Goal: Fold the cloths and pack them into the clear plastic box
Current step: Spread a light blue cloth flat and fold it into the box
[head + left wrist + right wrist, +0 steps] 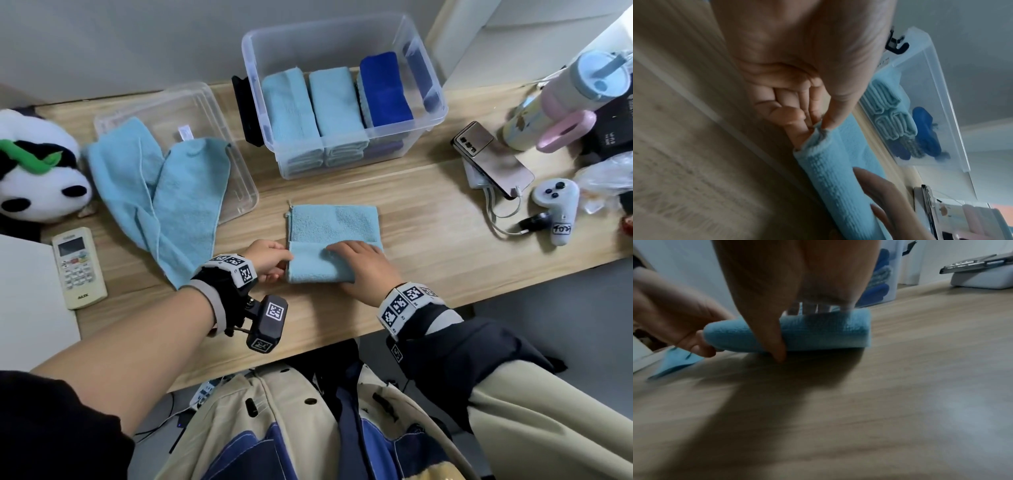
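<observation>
A light blue cloth (334, 226) lies on the wooden table (428, 219), its near part folded over itself. My left hand (270, 260) pinches the fold's left end (821, 129) between thumb and fingers. My right hand (356, 260) lies on top of the fold (818, 331), fingers over its far side and thumb down its near side. The clear plastic box (342, 99) stands behind, holding folded light blue cloths (308, 106) and a dark blue one (385, 89). More light blue cloths (164, 192) lie unfolded at the left, partly on the box lid (236, 178).
A panda plush (37, 168) and a remote control (78, 267) sit at the left. At the right are a phone on a power bank (493, 161), a white controller (558, 205), tumblers (565, 99) and a plastic bag. The table's near edge is just below my wrists.
</observation>
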`<state>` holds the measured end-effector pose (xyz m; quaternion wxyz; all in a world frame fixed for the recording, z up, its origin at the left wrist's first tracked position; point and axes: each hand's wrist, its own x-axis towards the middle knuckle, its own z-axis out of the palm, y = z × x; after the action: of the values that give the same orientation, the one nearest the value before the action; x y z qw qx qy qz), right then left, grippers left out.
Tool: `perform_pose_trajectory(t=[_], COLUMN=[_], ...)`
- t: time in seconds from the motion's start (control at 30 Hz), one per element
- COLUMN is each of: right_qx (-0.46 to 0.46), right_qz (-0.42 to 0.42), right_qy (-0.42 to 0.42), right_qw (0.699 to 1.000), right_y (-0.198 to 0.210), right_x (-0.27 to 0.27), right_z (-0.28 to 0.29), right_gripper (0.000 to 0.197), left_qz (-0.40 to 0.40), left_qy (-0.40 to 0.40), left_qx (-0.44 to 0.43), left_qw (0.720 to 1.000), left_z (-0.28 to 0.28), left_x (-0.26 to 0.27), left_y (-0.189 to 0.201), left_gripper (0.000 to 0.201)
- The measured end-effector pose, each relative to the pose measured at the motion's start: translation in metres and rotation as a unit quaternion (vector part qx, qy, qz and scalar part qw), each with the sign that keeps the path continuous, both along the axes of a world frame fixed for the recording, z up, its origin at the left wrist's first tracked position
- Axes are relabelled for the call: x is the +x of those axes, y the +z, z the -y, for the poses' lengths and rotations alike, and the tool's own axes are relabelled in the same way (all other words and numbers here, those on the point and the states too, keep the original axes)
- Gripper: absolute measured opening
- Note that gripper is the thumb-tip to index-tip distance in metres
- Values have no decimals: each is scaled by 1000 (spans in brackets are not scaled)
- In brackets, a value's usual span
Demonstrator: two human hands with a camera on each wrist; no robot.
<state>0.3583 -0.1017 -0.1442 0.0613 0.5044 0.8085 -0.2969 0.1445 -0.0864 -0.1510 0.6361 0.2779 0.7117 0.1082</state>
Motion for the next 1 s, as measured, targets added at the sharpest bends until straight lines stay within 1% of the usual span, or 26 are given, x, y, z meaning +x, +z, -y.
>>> perform_pose_trajectory(t=[0.1, 0.2, 0.23, 0.3, 0.37, 0.4, 0.5, 0.57, 0.67, 0.77, 0.83, 0.93, 0.97, 1.0], right_qx=[-9, -74, -99, -148, -177, -173, -117, -81, -57, -93, -136, -193, -204, -212], right_qz=[-11, -11, -9, 5, 8, 1, -7, 4, 7, 11, -2, -25, -35, -46], right_qy=[-22, -52, -59, -68, -99, -117, -168, -189, -223, -255, -253, -261, -272, -285], right_qw=[1000, 996, 993, 987, 979, 978, 979, 979, 973, 962, 958, 946, 940, 934], right_y=[10, 21, 23, 26, 25, 22, 10, 6, 1, -3, -3, -6, -7, -7], right_x=[-9, -20, -24, -29, -30, -30, -27, -25, -25, -27, -30, -37, -39, -40], right_z=[-7, -17, -22, -33, -44, -50, -62, -64, -65, -62, -55, -39, -35, -31], right_gripper=[48, 31, 29, 33, 38, 39, 32, 28, 25, 23, 21, 20, 20, 21], left_qz=[29, 20, 12, 8, 10, 9, 8, 15, 37, 43, 49, 53, 58, 68], left_qy=[36, 118, 144, 173, 173, 172, 178, 176, 159, 124, 100, 80, 80, 79], left_qx=[8, 40, 43, 37, 29, 27, 22, 13, -1, -5, -13, -14, -13, -13], left_qw=[999, 992, 989, 984, 984, 985, 984, 984, 987, 991, 994, 995, 995, 994], left_z=[-1, -4, -4, -2, 1, 2, 5, 8, 10, 11, 12, 13, 13, 13], left_x=[-5, -15, -19, -26, -30, -32, -33, -32, -28, -19, -13, -6, -6, -6], left_y=[5, 4, 3, 2, 3, 3, 3, 4, 7, 10, 10, 13, 12, 13], left_gripper=[12, 19, 20, 21, 24, 27, 30, 25, 23, 25, 26, 41, 43, 41])
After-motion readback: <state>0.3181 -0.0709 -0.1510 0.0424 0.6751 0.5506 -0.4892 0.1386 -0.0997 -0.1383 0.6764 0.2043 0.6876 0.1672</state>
